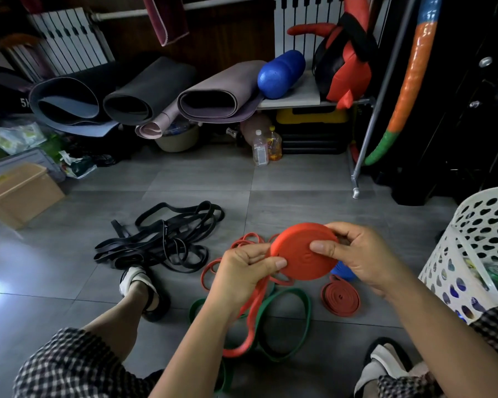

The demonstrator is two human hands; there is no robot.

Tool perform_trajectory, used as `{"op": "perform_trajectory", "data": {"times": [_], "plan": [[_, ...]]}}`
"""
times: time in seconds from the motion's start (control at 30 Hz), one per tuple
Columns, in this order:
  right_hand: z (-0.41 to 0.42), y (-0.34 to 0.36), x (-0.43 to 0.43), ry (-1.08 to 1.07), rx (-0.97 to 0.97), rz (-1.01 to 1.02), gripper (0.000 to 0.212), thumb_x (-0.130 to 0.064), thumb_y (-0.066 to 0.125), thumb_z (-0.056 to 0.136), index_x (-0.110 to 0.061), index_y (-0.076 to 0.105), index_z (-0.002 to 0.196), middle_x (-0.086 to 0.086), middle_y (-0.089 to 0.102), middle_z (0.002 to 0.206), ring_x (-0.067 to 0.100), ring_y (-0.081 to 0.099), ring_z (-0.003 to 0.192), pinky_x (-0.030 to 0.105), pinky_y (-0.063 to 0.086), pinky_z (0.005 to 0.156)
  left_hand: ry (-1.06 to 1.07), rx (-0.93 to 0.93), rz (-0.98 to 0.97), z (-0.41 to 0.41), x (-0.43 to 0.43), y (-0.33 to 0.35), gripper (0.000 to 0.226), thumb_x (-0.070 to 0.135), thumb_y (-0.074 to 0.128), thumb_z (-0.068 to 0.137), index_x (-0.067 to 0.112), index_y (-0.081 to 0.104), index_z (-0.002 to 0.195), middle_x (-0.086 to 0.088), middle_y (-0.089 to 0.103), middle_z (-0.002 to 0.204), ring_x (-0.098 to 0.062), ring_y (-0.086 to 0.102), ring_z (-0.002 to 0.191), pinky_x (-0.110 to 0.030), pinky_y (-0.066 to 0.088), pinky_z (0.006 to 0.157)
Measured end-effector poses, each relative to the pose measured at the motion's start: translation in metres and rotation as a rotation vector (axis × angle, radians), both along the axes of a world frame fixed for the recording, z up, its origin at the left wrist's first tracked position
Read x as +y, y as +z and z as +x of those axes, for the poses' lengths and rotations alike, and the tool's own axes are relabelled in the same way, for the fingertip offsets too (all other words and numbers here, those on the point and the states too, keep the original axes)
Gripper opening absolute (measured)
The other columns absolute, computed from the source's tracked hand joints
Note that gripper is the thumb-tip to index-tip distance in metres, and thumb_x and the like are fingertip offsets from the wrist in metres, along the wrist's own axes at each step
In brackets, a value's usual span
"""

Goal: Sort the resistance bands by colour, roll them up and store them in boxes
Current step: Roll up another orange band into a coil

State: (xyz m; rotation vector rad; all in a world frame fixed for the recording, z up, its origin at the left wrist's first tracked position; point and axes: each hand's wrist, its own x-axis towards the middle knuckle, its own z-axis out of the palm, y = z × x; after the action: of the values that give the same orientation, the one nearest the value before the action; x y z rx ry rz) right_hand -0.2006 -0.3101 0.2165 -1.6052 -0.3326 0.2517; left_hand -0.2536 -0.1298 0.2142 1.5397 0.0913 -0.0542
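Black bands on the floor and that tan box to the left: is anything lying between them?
Nothing; in the head view only bare grey floor tiles separate the black bands from the tan box.

Home gym storage corner, rolled yoga mats (144, 93), foam roller (281, 73), tiled floor (285, 182)

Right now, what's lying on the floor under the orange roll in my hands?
Loose orange bands and a green band lie below it, with a finished red coil beside them. A blue thing peeks out, mostly covered by the roll and your right hand.
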Motion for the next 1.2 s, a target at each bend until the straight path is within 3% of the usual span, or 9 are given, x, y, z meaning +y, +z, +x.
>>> {"op": "perform_trajectory", "data": {"times": [0.1, 0.2, 0.4, 0.57, 0.67, 0.8, 0.97, 1.07, 1.2], "plan": [[-0.003, -0.001, 0.005, -0.060, 0.066, 0.103, 0.016, -0.023, 0.070, 0.058, -0.019, 0.070, 0.074, -0.005, 0.072, 0.069, 0.004, 0.066, 0.066, 0.014, 0.051, 0.061, 0.049, 0.044, -0.144, -0.003, -0.004, -0.005, 0.015, -0.003, 0.061, 0.079, 0.007, 0.069, 0.085, -0.004, 0.071, 0.065, -0.009, 0.065, 0.055, -0.016, 0.051, 0.054], [-0.012, 0.004, 0.016, -0.125, 0.125, 0.218, 0.005, -0.008, 0.064, 0.075, -0.010, 0.065, 0.079, -0.008, 0.065, 0.054, -0.002, 0.056, 0.044, 0.007, 0.042, 0.046, 0.111, 0.064, -0.279, -0.004, -0.011, -0.013, 0.020, 0.011, 0.065, 0.069, 0.001, 0.070, 0.086, -0.016, 0.068, 0.075, -0.018, 0.064, 0.062, -0.021, 0.052, 0.056], [-0.017, -0.008, 0.028, -0.315, 0.206, 0.286, 0.013, -0.013, 0.058, 0.085, -0.013, 0.060, 0.072, -0.010, 0.045, 0.041, 0.001, 0.031, 0.032, 0.012, 0.024, 0.032, 0.246, 0.103, -0.481, -0.009, -0.032, -0.019, 0.046, 0.027, 0.078, 0.061, 0.000, 0.070, 0.097, -0.027, 0.065, 0.098, -0.042, 0.056, 0.092, -0.058, 0.043, 0.092], [-0.020, -0.020, 0.036, -0.298, 0.363, 0.385, 0.018, -0.017, 0.058, 0.085, -0.015, 0.058, 0.066, -0.001, 0.041, 0.050, 0.001, 0.034, 0.036, 0.013, 0.027, 0.034, 0.285, 0.060, -0.518, -0.007, -0.031, -0.021, 0.023, 0.017, 0.076, 0.070, 0.005, 0.071, 0.089, -0.014, 0.070, 0.088, -0.022, 0.065, 0.078, -0.035, 0.053, 0.076], [-0.010, -0.017, 0.024, -0.114, 0.300, 0.166, 0.012, -0.012, 0.058, 0.085, -0.017, 0.062, 0.075, -0.005, 0.050, 0.054, -0.001, 0.042, 0.041, 0.011, 0.031, 0.039, 0.240, 0.031, -0.310, -0.005, -0.011, -0.020, 0.010, 0.007, 0.063, 0.078, 0.005, 0.068, 0.087, -0.008, 0.070, 0.072, -0.016, 0.064, 0.060, -0.025, 0.053, 0.055], [0.003, -0.013, 0.003, -0.038, -0.094, -0.307, 0.028, -0.014, 0.072, 0.076, -0.035, 0.061, 0.091, -0.007, 0.061, 0.090, 0.001, 0.044, 0.047, 0.009, 0.037, 0.053, 0.040, -0.020, 0.377, -0.003, 0.013, -0.020, 0.017, 0.005, 0.065, 0.083, 0.021, 0.068, 0.078, 0.006, 0.067, 0.066, -0.006, 0.057, 0.063, -0.026, 0.048, 0.066], [-0.004, -0.015, 0.009, 0.278, -0.172, -0.552, 0.021, -0.028, 0.078, 0.071, -0.040, 0.064, 0.079, -0.010, 0.068, 0.080, 0.001, 0.062, 0.071, 0.025, 0.051, 0.071, -0.159, -0.040, 0.557, -0.005, 0.013, -0.016, 0.011, 0.007, 0.068, 0.081, 0.014, 0.073, 0.087, 0.004, 0.069, 0.074, -0.003, 0.060, 0.068, -0.021, 0.049, 0.069], [-0.004, -0.019, 0.007, 0.195, -0.155, -0.465, 0.015, -0.040, 0.078, 0.067, -0.033, 0.069, 0.075, -0.002, 0.070, 0.077, 0.014, 0.066, 0.076, 0.035, 0.051, 0.075, -0.088, -0.008, 0.314, -0.006, 0.009, -0.011, 0.013, 0.001, 0.066, 0.081, 0.011, 0.071, 0.088, 0.001, 0.071, 0.074, -0.002, 0.064, 0.066, -0.014, 0.050, 0.064], [-0.003, -0.016, 0.008, 0.071, 0.046, -0.143, 0.021, -0.032, 0.072, 0.057, -0.022, 0.069, 0.075, -0.009, 0.070, 0.067, 0.000, 0.062, 0.064, 0.015, 0.047, 0.062, 0.020, 0.039, -0.067, -0.004, 0.006, -0.013, 0.017, -0.005, 0.062, 0.079, 0.007, 0.069, 0.088, -0.004, 0.073, 0.076, -0.011, 0.068, 0.069, -0.018, 0.054, 0.064]]}}
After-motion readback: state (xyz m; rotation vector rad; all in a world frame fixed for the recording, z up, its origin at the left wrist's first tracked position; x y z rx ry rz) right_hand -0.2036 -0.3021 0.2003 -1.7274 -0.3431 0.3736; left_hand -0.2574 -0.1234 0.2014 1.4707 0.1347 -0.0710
